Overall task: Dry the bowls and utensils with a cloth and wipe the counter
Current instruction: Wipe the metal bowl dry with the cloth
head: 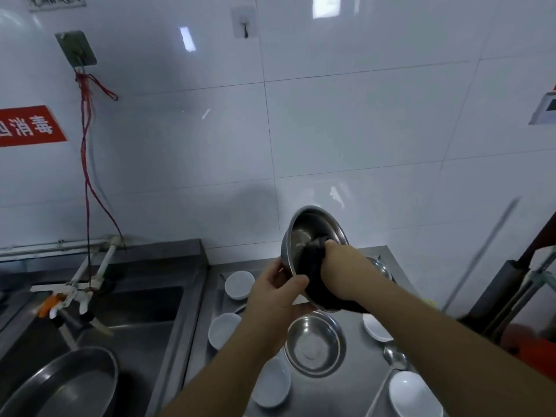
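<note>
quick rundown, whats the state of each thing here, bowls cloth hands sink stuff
held steel bowl: lifted off the counter, tilted, being wiped inside
dark cloth: bunched, pressed into the held bowl
left hand: grips the held bowl's rim
right hand: grips the cloth
second steel bowl: upright on the counter
white bowls: upright, spread around the counter
large steel pan: sitting in the sink

red sign (pixel 30 127), on white wall tile: white characters "消毒", mirrored; one more character cut off, unreadable
paper notice (pixel 55 1), top left: illegible
</note>
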Demonstrator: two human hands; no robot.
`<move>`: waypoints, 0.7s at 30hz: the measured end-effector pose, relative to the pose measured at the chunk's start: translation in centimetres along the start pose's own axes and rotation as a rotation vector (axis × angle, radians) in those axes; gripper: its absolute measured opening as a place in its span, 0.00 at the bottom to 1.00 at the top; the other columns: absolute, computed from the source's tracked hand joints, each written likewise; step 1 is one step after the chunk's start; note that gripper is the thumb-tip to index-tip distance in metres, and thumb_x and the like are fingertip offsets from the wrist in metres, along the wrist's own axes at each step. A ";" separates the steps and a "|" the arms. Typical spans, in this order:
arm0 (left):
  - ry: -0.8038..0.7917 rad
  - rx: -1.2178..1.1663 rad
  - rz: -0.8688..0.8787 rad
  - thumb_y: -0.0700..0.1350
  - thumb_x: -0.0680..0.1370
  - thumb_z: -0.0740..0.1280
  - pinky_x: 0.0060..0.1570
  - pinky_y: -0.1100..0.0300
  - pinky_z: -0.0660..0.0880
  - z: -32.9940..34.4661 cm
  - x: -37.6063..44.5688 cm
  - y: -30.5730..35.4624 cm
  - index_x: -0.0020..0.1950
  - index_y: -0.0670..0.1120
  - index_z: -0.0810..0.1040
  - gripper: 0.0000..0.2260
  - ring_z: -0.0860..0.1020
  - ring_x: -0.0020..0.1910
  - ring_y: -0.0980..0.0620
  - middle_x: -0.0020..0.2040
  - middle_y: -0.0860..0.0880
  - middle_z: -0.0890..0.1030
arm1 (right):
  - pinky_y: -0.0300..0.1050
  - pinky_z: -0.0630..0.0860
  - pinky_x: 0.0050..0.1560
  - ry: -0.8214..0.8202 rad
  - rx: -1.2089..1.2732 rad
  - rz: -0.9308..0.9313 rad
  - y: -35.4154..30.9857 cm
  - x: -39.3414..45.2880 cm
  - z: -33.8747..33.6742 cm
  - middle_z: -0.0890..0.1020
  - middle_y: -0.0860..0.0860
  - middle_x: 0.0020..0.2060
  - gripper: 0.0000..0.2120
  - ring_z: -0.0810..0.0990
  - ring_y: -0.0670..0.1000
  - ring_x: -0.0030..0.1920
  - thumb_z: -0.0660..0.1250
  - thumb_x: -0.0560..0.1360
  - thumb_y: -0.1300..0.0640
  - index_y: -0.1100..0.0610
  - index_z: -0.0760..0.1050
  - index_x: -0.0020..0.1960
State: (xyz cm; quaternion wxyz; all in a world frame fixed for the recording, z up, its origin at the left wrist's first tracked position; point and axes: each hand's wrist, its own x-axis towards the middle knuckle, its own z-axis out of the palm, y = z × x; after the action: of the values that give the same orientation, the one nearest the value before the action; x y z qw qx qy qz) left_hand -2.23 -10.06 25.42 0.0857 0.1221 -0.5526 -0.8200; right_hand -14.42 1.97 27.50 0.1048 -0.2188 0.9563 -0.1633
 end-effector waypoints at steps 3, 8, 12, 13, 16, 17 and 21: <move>-0.021 -0.004 0.012 0.36 0.74 0.71 0.50 0.46 0.85 0.0 0.3 -0.2 0.61 0.49 0.86 0.18 0.86 0.58 0.41 0.60 0.41 0.86 | 0.48 0.75 0.47 -0.147 0.056 -0.047 0.7 -0.9 -1.5 0.84 0.59 0.51 0.10 0.83 0.60 0.51 0.60 0.83 0.58 0.62 0.78 0.54; -0.115 0.037 -0.051 0.38 0.76 0.72 0.52 0.46 0.84 0.0 0.9 -1.1 0.68 0.52 0.82 0.21 0.85 0.60 0.40 0.63 0.42 0.85 | 0.58 0.85 0.54 -0.348 0.541 -0.018 2.3 -2.5 -1.7 0.87 0.57 0.46 0.12 0.87 0.59 0.48 0.65 0.78 0.50 0.56 0.84 0.50; -0.166 -0.042 -0.150 0.42 0.75 0.77 0.55 0.39 0.83 0.0 1.3 -2.4 0.78 0.65 0.69 0.36 0.83 0.65 0.36 0.66 0.38 0.83 | 0.51 0.82 0.44 -0.427 1.118 0.120 4.2 -3.2 0.2 0.86 0.57 0.43 0.09 0.84 0.55 0.41 0.67 0.75 0.52 0.54 0.85 0.47; -0.192 -0.025 -0.155 0.44 0.74 0.78 0.57 0.37 0.82 0.2 1.4 -2.4 0.78 0.68 0.68 0.38 0.82 0.66 0.36 0.67 0.38 0.83 | 0.52 0.82 0.45 -0.422 1.211 0.139 4.6 -3.2 0.7 0.86 0.58 0.44 0.09 0.85 0.56 0.43 0.68 0.76 0.53 0.55 0.85 0.49; -0.247 0.073 -0.161 0.47 0.77 0.76 0.61 0.35 0.81 0.8 1.8 -2.0 0.78 0.71 0.67 0.35 0.82 0.66 0.36 0.67 0.38 0.83 | 0.53 0.83 0.46 -0.383 1.382 0.187 5.4 -2.9 1.3 0.86 0.62 0.50 0.14 0.86 0.58 0.45 0.68 0.78 0.52 0.58 0.84 0.59; -0.258 0.101 -0.162 0.46 0.79 0.75 0.61 0.34 0.80 1.1 1.9 -1.9 0.78 0.71 0.66 0.34 0.83 0.66 0.36 0.66 0.38 0.83 | 0.53 0.83 0.45 -0.360 1.421 0.207 5.5 -2.8 1.2 0.86 0.63 0.50 0.15 0.85 0.58 0.45 0.67 0.79 0.52 0.59 0.83 0.60; -0.260 0.153 -0.127 0.42 0.82 0.71 0.56 0.38 0.84 2.4 2.2 -2.2 0.77 0.72 0.67 0.32 0.84 0.64 0.36 0.64 0.38 0.84 | 0.54 0.83 0.46 -0.227 1.627 0.339 5.5 -1.9 0.5 0.87 0.63 0.48 0.19 0.86 0.60 0.47 0.66 0.80 0.50 0.61 0.82 0.63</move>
State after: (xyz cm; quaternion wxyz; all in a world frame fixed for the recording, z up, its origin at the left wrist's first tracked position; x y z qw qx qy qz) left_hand -5.07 -7.73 24.02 -0.0481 0.0558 -0.6111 -0.7881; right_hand -14.72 7.33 25.30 0.3488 0.0566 0.5435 -0.7614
